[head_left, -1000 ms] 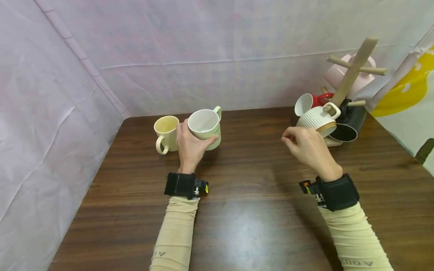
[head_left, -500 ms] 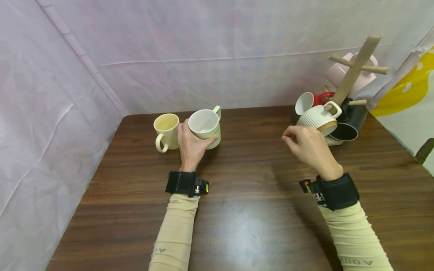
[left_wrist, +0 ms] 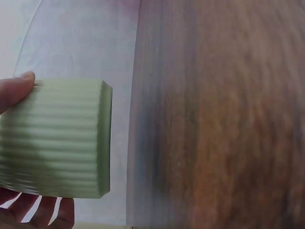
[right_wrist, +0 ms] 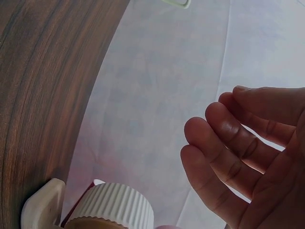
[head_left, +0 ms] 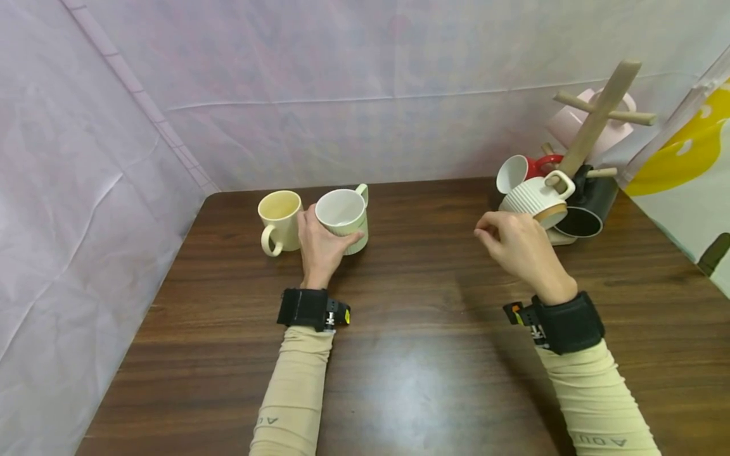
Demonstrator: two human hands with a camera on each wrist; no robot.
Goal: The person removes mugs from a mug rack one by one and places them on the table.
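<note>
My left hand (head_left: 321, 250) grips a pale green ribbed mug (head_left: 358, 235) around its body, thumb on the near side. The mug is roughly upright, its white inside showing and its handle pointing to the back right. In the left wrist view, the ribbed wall of the green mug (left_wrist: 57, 138) lies between thumb and fingers, and its base seems off the wooden surface. Close on the left stands a yellow mug (head_left: 285, 234), handle toward me. My right hand (head_left: 521, 250) hovers in front of the mug rack, fingers loosely curled with nothing in them, near a white ribbed mug (head_left: 529, 197).
The wooden mug rack (head_left: 599, 120) stands at the back right of the brown table (head_left: 422, 329). On it hang a red mug (head_left: 536, 168), a black mug (head_left: 595, 199), a pink mug (head_left: 570, 126) and the white one. A pale cloth wall (head_left: 342, 76) runs behind the table.
My left hand has lowered the green mug slightly and shifted it a little left. The right hand stays where it was.
</note>
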